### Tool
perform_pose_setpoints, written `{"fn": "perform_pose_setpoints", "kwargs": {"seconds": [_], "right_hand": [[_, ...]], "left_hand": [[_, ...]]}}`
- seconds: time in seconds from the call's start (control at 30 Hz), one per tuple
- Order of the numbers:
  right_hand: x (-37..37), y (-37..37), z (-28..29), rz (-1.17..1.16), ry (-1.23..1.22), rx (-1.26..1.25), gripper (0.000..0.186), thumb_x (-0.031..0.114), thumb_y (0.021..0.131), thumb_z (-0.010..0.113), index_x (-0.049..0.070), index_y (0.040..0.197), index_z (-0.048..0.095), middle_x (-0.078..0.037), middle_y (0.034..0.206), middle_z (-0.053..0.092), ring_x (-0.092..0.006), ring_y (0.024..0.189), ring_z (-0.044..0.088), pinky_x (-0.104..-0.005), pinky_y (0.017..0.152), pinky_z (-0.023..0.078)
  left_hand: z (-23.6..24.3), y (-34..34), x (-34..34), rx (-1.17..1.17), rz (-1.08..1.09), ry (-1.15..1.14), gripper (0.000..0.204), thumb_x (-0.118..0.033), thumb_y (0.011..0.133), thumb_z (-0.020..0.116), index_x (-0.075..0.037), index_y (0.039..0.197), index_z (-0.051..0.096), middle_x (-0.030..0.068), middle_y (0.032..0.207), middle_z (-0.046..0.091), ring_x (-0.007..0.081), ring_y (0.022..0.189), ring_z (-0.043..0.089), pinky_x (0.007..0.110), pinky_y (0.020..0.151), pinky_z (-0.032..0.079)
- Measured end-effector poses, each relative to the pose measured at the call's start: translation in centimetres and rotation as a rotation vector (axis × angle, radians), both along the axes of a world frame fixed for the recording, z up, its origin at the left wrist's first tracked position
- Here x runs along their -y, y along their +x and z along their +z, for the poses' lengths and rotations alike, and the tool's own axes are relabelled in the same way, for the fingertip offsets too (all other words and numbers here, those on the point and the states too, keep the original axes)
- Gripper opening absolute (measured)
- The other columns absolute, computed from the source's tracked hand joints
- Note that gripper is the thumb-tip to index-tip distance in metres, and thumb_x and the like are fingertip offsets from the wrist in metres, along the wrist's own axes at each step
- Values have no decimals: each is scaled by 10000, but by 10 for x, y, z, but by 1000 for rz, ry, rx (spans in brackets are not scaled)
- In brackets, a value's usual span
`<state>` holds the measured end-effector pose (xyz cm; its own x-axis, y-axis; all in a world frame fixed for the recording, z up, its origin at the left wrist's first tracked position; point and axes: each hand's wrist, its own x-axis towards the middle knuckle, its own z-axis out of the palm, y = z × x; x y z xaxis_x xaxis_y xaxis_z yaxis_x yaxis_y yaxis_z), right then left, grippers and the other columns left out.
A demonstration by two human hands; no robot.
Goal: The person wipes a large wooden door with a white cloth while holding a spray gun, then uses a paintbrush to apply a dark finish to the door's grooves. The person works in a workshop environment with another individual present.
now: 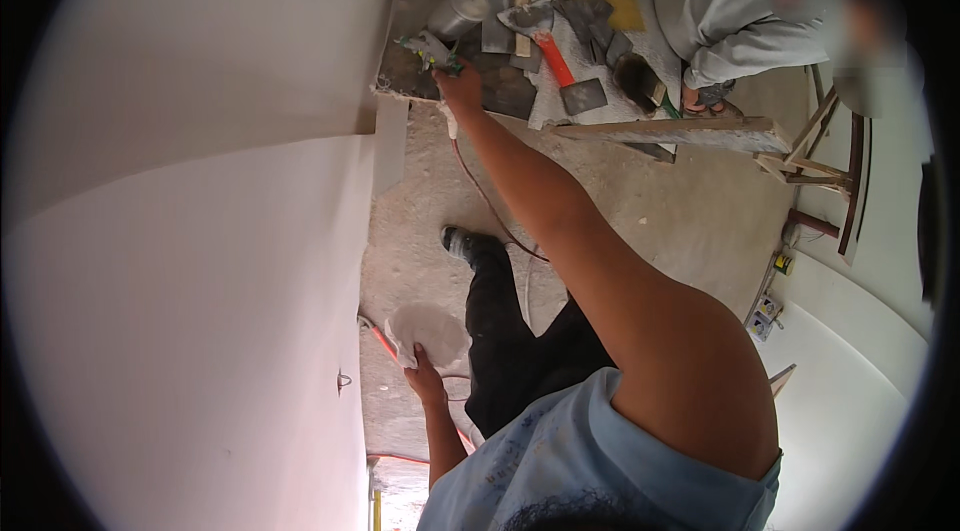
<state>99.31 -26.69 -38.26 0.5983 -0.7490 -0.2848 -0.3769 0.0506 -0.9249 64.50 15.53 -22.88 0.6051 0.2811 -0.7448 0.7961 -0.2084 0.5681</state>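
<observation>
At the lower left, my left hand (427, 380) is closed on the rim of a round, pale, dusty disc (437, 331), its thumb over the top; the exact kind of disc is unclear. My right arm reaches far forward to the near left corner of a cluttered work table (512, 96). There my right hand (459, 87) is closed at a grey, crumpled-looking thing with green and yellow marks (430, 51); its fingers are partly hidden. A brown-red cable (478, 186) hangs just below that hand. Beside the hand stands a grey can (459, 11).
Scrapers, an orange-handled tool (552, 59), a yellow sponge-like pad (612, 3) and a dark brush (638, 78) lie on the table. A person in grey (735, 6) bends at the right. A pale wall (190, 311) runs along the left. Wooden trestles (815, 146) stand right; cables cross the floor.
</observation>
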Motion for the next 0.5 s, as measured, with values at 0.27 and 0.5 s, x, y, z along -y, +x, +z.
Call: {"fn": "perform_pose_setpoints", "kwargs": {"seconds": [0.27,0.5], "right_hand": [[2,-25,17,115,-42,28,664,276,846,803,-29,1375,542,-228,1225,666,-360,1154,644,-442,980,494],[-54,-205,102,873,254,-102,518,371,967,684,19,1333,580,-157,1275,629,-259,1182,567,-407,1048,441]], "left_hand": [[1,24,5,-67,-126,8,517,-250,1019,642,67,1409,521,175,1364,617,270,1211,602,374,1020,480],[73,83,83,-7,20,-644,545,-73,957,681,19,1445,457,159,1393,577,288,1264,576,425,1041,510]]}}
